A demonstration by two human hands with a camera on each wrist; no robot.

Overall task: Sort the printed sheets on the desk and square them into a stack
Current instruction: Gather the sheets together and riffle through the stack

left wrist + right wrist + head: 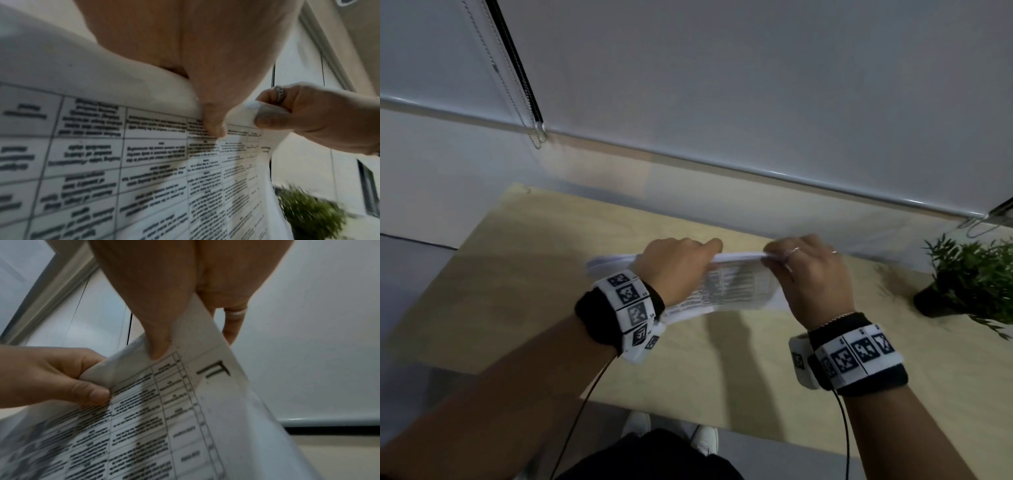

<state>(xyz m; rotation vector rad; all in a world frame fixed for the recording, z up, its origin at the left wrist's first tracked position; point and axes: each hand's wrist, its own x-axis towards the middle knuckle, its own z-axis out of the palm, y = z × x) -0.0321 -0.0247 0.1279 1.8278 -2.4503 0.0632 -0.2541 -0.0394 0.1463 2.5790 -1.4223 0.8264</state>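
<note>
Left hand (677, 264) and right hand (812, 274) both pinch the top edge of the printed sheets (736, 287), held on edge above the wooden surface (551, 267). Risk: thumb-and-finger grips are shallow (paper already bowing), so inner sheets could slip out or fan sideways when tapped down.
</note>
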